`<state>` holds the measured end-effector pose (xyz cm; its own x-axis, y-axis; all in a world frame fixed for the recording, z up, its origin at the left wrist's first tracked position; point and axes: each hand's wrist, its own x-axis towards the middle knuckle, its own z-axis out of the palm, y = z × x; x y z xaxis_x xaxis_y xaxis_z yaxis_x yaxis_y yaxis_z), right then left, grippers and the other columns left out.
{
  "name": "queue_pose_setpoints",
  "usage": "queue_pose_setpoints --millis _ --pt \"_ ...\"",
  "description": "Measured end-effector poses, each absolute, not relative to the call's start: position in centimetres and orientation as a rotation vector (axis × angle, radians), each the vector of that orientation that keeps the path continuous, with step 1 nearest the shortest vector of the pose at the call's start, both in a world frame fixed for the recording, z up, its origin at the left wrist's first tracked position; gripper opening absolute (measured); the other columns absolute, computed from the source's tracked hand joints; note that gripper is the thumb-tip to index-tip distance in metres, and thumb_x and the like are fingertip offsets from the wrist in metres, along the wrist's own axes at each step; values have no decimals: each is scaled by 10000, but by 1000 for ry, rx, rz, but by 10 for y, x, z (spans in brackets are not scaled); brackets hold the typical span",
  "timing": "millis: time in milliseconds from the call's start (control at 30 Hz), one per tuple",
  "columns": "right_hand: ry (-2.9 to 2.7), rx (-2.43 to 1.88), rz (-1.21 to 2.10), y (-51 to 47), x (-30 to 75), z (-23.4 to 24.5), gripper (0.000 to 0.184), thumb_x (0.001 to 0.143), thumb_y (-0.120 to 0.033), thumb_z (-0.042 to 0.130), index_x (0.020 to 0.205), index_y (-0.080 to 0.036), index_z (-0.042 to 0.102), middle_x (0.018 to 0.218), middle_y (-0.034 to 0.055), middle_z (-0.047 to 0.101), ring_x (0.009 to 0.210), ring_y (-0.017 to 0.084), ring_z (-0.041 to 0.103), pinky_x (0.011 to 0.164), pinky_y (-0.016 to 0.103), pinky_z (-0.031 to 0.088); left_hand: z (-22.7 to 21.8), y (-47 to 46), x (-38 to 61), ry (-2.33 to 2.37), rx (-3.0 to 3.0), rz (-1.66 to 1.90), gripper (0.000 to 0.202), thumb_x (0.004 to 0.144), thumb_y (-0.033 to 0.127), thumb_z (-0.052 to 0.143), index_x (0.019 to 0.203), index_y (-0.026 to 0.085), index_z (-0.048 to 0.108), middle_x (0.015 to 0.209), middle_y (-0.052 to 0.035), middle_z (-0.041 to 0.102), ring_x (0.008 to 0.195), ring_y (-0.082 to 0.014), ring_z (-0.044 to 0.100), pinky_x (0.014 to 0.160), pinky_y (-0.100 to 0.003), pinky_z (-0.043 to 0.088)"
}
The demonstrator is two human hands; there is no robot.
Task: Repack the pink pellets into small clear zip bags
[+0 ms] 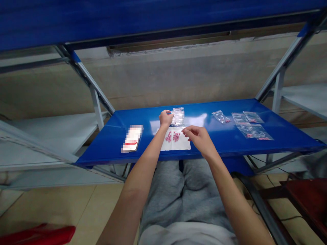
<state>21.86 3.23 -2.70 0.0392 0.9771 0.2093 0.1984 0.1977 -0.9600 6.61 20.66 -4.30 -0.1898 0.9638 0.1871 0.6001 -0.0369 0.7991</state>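
My left hand (166,118) is closed at the left edge of a stack of clear plastic bags (178,116), its fingertips pinching a bag there. Just in front of the bags lies a white sheet (175,146) with two small heaps on it. Pink bead-like pieces make up the left heap (168,137) and the right heap (176,136). Over the sheet's right edge hovers my right hand (198,136), thumb and fingers drawn together. Whatever its fingertips may hold is too small to make out.
Several zip bags with pink pieces lie to the right, including a single bag (220,116) and an overlapping group (251,127). A phone-like, partly blurred object (132,139) rests on the left. Metal posts flank the blue shelf (204,154); another blue shelf (153,20) hangs overhead.
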Motion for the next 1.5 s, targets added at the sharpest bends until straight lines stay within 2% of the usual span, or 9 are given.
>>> queue_pose_setpoints --millis 167,333,533,667,733,833,967,1133,1500 --pt "-1292 -1483 654 95 227 -39 208 855 -283 580 972 -194 727 925 70 763 840 218 705 729 330 585 -49 207 63 1767 1663 1104 263 741 285 828 967 178 745 982 -101 779 986 -238 719 921 -315 512" --pt "-1311 -1588 545 153 220 -50 106 786 -250 668 873 -193 689 867 64 744 859 232 697 896 390 551 -54 212 64 1679 1614 1152 137 725 248 838 825 194 761 930 -79 789 928 -229 722 906 -317 513" --pt "-1314 -1581 518 161 216 -51 80 764 -202 703 817 -189 645 861 78 735 847 237 683 918 394 517 -40 205 63 1514 1467 1250 84 722 183 817 736 176 734 862 -71 781 867 -201 703 833 -293 514" --pt "-1293 -1525 540 153 222 -40 98 803 -248 698 861 -181 655 884 78 747 847 221 694 857 352 530 -22 189 64 1338 1342 1264 72 792 195 759 825 161 705 821 -63 765 736 -146 678 641 -222 478" --pt "-1250 -1436 641 140 223 -35 241 829 -366 721 973 -180 667 922 76 757 856 215 705 789 324 541 -15 175 66 1239 1253 1278 90 837 212 727 888 157 678 834 -69 763 689 -128 673 580 -201 442" --pt "-1129 -1238 979 112 221 -31 443 816 -499 760 1119 -197 642 1003 86 770 873 209 734 683 276 544 -10 146 72 958 931 1362 128 843 167 730 889 160 611 831 -56 744 706 -115 693 631 -197 478" --pt "-1083 -1053 1293 81 217 -28 328 821 -406 797 1020 -176 673 887 76 778 739 184 765 589 224 551 -19 101 77 806 673 1417 217 824 46 704 933 159 554 820 -46 723 744 -123 721 802 -257 555" --pt "-1254 -1145 1247 73 229 -15 178 860 -291 782 884 -146 682 785 72 771 621 152 741 512 193 538 -31 75 58 931 826 1469 449 824 150 759 1227 209 569 947 -30 712 766 -158 746 706 -256 564" --pt "-1984 -1468 940 89 236 30 133 872 -85 658 761 -137 709 642 35 722 447 101 586 415 203 421 -44 78 28 1164 1178 1359 162 750 256 803 840 121 792 807 -72 776 703 -155 714 677 -247 565"
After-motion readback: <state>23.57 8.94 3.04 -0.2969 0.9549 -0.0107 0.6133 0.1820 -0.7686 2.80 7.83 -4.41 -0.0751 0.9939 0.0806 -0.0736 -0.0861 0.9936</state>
